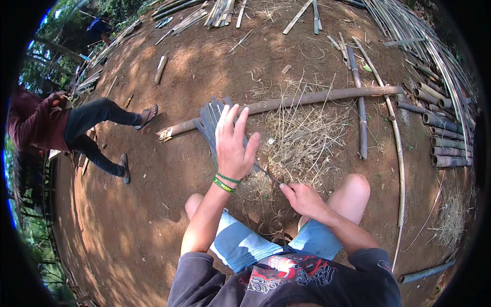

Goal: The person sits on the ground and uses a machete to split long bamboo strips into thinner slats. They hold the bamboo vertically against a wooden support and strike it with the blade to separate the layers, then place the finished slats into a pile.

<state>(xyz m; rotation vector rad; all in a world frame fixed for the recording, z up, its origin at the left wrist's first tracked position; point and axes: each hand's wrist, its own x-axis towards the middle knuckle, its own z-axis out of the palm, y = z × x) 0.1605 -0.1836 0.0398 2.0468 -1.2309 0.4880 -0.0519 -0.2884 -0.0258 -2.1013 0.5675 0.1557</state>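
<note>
Nearest, the right hand (304, 198) has its fingers closed round a dark knife (268, 175) slanting toward the left hand (235, 143), whose fingers stand straight, thumb spread, over a fan of dark strips (207, 125); whether the palm touches them I cannot tell. Just beyond, the strips cross a pole (307, 99) near its left end, with pale shavings (307, 135) beside it. Farther off, a person (38, 123) stands toward the ground's (169, 215) left edge, cut bamboo (450, 143) is stacked along its right, and slats (221, 13) lie at its far edge.
</note>
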